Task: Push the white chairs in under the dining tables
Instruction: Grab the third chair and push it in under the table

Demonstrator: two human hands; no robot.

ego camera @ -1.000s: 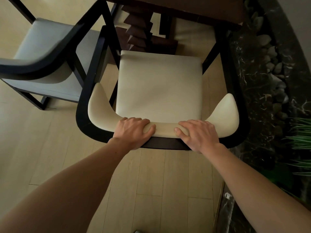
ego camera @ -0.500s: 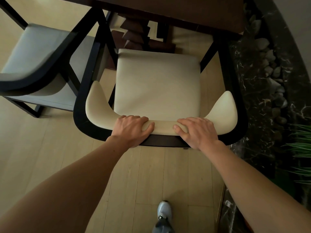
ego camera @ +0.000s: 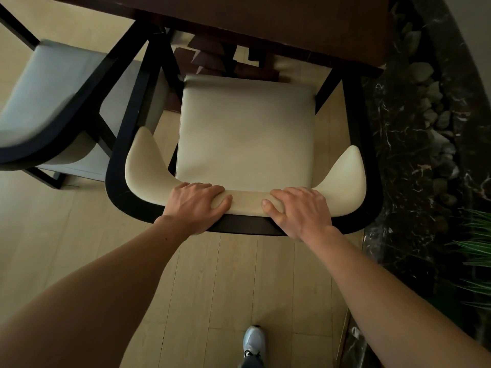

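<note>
Head cam looking straight down here. Nearest thing is a grey-white sneaker [ego camera: 254, 341] on the pale wood floor [ego camera: 225, 288], with both bare forearms reaching forward from the bottom corners.

The left hand [ego camera: 195, 205] and right hand [ego camera: 300, 211] are both clamped over the top of the backrest of the white chair [ego camera: 245, 134], fingers curled over the front of the cream padding, thumbs laid along its top pointing toward each other, palms on the dark rear rail. There's a bare strip of cushion between the two hands.

The chair itself: cream square seat, cream curved back pad that wraps round into two pointed wings, all set in a glossy black frame with arms running forward. Its front edge sits just short of the edge of the dark brown table [ego camera: 265, 27], and the front ends of the black arms reach up to that edge, so most of the seat is out in the open.

Just to the left, frame nearly touching, is a second chair [ego camera: 50, 102] of the same build, looking greyer and a bit blurred. On the right, close beside the chair arm, runs a dark marble border [ego camera: 403, 160] with pebbles [ego camera: 422, 73] and some green leaves [ego camera: 475, 248]. Under the table you can see a stepped dark wooden base [ego camera: 210, 57].
</note>
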